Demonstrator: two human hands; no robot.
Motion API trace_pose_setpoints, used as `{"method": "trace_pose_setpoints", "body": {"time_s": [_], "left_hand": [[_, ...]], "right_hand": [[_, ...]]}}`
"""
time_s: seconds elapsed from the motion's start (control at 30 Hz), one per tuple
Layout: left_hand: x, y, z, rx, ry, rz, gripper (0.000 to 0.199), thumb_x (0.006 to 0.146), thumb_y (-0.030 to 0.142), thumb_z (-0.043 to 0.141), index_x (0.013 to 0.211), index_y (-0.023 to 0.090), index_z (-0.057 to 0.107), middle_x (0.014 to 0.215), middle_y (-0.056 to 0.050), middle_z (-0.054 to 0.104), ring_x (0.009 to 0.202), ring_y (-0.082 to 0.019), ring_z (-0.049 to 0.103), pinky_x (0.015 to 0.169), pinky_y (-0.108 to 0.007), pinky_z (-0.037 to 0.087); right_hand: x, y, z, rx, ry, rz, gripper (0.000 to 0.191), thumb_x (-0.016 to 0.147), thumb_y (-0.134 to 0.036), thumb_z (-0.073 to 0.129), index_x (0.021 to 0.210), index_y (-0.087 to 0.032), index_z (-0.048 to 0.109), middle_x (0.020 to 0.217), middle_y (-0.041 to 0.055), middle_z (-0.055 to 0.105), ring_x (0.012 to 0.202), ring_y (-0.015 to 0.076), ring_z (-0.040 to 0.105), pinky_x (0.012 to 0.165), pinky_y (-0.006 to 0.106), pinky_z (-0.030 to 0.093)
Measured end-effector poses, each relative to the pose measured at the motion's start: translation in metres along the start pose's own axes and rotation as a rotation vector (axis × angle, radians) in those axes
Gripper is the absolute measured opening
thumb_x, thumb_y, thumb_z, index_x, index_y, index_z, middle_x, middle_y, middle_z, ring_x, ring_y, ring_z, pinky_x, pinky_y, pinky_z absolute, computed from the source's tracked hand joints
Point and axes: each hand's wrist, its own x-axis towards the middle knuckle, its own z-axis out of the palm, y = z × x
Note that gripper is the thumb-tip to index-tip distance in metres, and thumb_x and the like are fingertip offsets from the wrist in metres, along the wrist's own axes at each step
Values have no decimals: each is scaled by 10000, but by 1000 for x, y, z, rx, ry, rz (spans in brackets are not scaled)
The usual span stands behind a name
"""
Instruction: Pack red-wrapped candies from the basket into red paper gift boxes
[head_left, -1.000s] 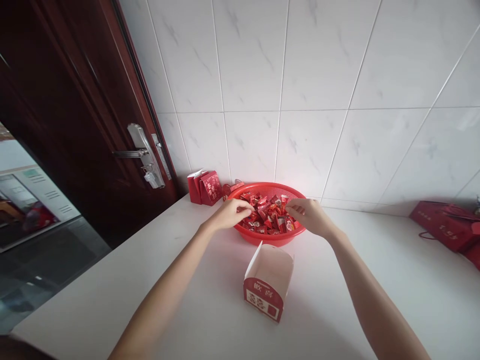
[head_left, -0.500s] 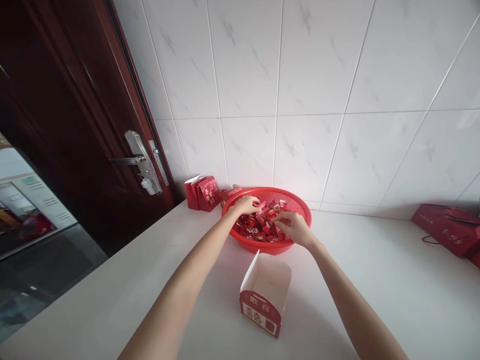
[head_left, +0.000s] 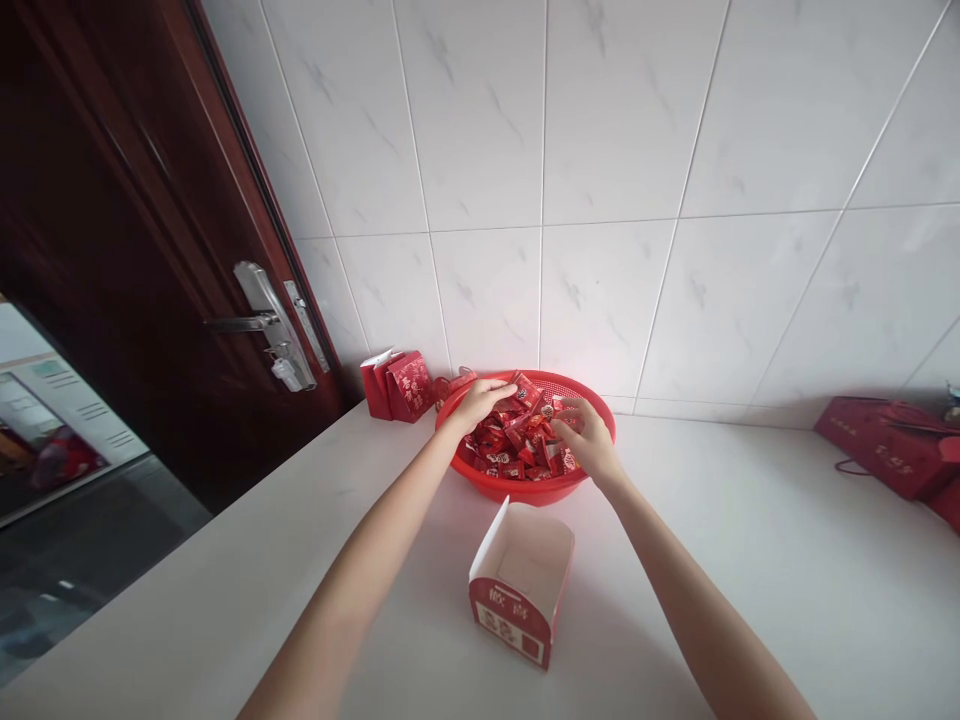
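Note:
A red plastic basket (head_left: 501, 487) of small red wrapped candies (head_left: 525, 445) stands against the wall, and both hands reach into it. My left hand (head_left: 480, 403) lies over the left part of the pile, fingers stretched out, the tips touching a raised candy packet (head_left: 529, 390). On the right side, my right hand (head_left: 586, 438) hovers at the pile with thumb and fingers apart, close to the candies; its fingertips are partly hidden. In front of the basket sits a red and white cardboard box (head_left: 517, 590), open at the top, with nothing visible inside.
Folded red gift boxes (head_left: 401, 385) stand left of the basket by the wall. A dark red gift bag (head_left: 885, 445) lies at the far right. A brown door (head_left: 172, 250) with a metal handle borders the white table (head_left: 352, 490) on the left.
My left hand has gone from bent fingers to a flatter, stretched pose, and a candy packet now stands raised at its tips. My right hand's fingers have spread. The view has shifted slightly.

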Motion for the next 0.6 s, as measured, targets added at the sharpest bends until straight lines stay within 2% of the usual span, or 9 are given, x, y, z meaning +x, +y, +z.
{"method": "trace_pose_setpoints", "body": {"time_s": [0.13, 0.23, 0.3, 0.37, 0.47, 0.53, 0.6], "left_hand": [[-17, 13, 10, -169, -124, -12, 251, 734, 456, 737, 773, 209, 750, 833, -11, 746, 847, -212, 668, 814, -347, 515], [-28, 20, 15, -137, -197, 24, 252, 729, 444, 760, 761, 194, 752, 759, 5, 723, 775, -194, 656, 777, -339, 517], [-32, 21, 17, -100, -197, 41, 274, 725, 453, 764, 774, 184, 753, 773, -4, 731, 798, -208, 662, 795, -355, 521], [-34, 20, 18, -85, -149, 57, 291, 719, 451, 763, 818, 177, 757, 859, -29, 755, 891, -238, 672, 860, -385, 522], [-32, 13, 16, -96, -11, 81, 273, 713, 387, 751, 881, 172, 747, 983, -61, 762, 1006, -257, 668, 947, -409, 503], [-30, 8, 15, -102, 77, 95, 240, 703, 325, 732, 891, 174, 729, 1007, -63, 757, 1013, -247, 669, 957, -400, 500], [-27, 4, 14, -114, 142, 120, 225, 691, 287, 715, 887, 178, 713, 998, -56, 752, 993, -234, 673, 946, -385, 504]], "right_hand": [[-1, -3, 0, 71, -16, 26, 503, 807, -523, 628, 1189, -216, 514, 1083, 97, 683, 800, 217, 699, 678, 375, 622], [-1, -5, -1, 112, -51, 18, 493, 754, -588, 674, 1059, -217, 562, 992, 77, 682, 677, 196, 676, 650, 380, 614], [-1, -5, -2, 153, -70, 5, 486, 716, -607, 705, 973, -217, 571, 938, 65, 674, 615, 183, 656, 638, 384, 605], [-2, -5, -2, 197, -55, -3, 483, 696, -609, 717, 932, -219, 557, 922, 58, 667, 586, 173, 641, 617, 380, 595], [-2, -2, -1, 234, 59, -9, 439, 705, -582, 695, 889, -230, 508, 963, 61, 664, 573, 157, 623, 562, 355, 572], [-3, 0, 0, 219, 126, -31, 367, 713, -515, 676, 865, -235, 493, 1017, 68, 667, 592, 155, 624, 554, 341, 560], [-3, 1, 1, 144, 128, -58, 260, 706, -407, 649, 852, -233, 523, 991, 59, 684, 623, 165, 634, 582, 337, 552]]}}
